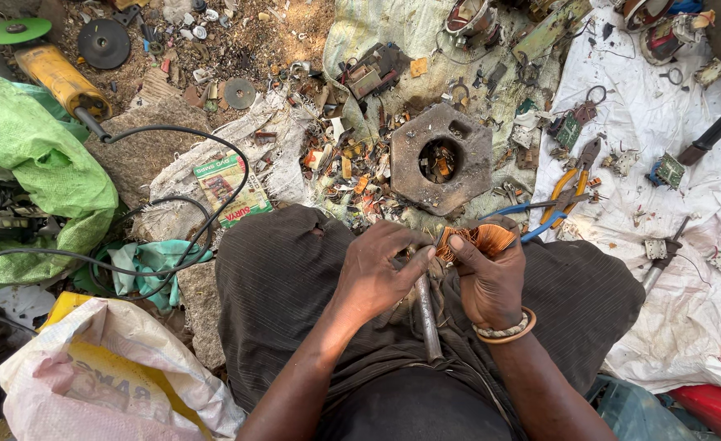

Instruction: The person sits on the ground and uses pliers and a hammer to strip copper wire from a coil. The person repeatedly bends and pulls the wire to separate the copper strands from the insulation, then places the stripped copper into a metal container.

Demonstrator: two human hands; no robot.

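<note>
My left hand (377, 273) gripped a metal rod (427, 314), closed round it, prying at the copper coil (479, 239). My right hand (491, 282) clutched that coil tight. I judged the next move needed firmer leverage.

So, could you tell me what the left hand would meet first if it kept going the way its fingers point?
The left hand points toward the right hand, so it would probably meet the copper wire bundle held there first; they are almost touching, though depth is unclear.

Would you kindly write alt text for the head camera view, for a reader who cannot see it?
Seen from above, a seated person's right hand holds a bundle of copper wire while the left hand grips a metal rod over the lap. Ahead lie a rusty metal block, pliers and scattered scrap; a yellow angle grinder lies left.
</note>
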